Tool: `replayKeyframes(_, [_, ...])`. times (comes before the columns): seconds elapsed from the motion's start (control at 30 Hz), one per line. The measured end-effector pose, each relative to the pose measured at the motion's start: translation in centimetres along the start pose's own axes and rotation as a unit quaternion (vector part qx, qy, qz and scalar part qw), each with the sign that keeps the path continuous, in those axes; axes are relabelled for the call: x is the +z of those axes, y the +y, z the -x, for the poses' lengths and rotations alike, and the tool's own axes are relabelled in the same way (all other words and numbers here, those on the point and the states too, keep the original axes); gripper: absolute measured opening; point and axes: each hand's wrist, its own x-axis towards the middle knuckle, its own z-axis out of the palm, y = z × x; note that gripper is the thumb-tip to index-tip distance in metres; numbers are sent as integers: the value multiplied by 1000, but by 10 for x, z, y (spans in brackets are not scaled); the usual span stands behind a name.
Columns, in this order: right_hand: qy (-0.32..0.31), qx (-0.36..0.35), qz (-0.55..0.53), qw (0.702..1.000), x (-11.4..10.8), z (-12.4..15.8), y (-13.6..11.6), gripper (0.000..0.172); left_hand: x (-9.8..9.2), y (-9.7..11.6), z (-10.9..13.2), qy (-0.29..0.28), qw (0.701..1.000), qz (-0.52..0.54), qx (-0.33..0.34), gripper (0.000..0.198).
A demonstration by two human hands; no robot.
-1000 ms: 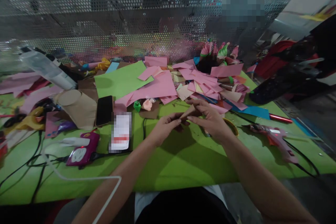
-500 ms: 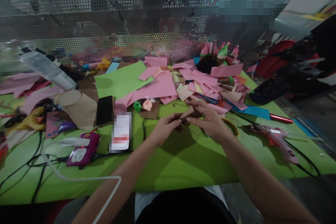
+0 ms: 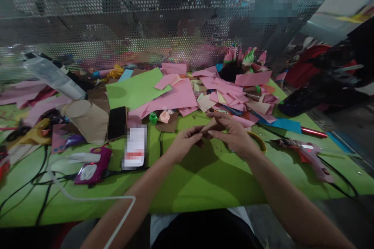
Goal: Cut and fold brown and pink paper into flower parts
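Nothing moved: left hand (image 3: 183, 144) and right hand (image 3: 235, 137) pinch one brown paper (image 3: 210, 125).

We see a bright green table (image 3: 204, 179) with pink sheets (image 3: 181, 95) on it. Our folded paper (image 3: 210, 124) is brown. The phone (image 3: 117, 122) is black.

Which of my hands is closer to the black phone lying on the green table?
Left. The left hand is to the right of the black phone; the right hand is farther right. Both are pinching the brown paper piece.
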Motion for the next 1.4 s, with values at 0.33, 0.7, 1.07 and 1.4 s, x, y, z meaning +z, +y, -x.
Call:
replayKeyframes(0.33, [25,4,-6,1000,-3,-1,5,13,-3,-2,-1,-2,1000,18,0,45])
replayKeyframes(0.7, [24,0,-7,1000,-3,-1,3,15,0,1,1,7,999,36,-13,43])
replayKeyframes(1.07, [-2,-17,0,1000,1,-1,6,10,1,3,1,36,999,-25,-1,36])
replayKeyframes(1.4, [3,3,-40,999,3,-2,8,6,2,2,0,33,996,-75,31,35])
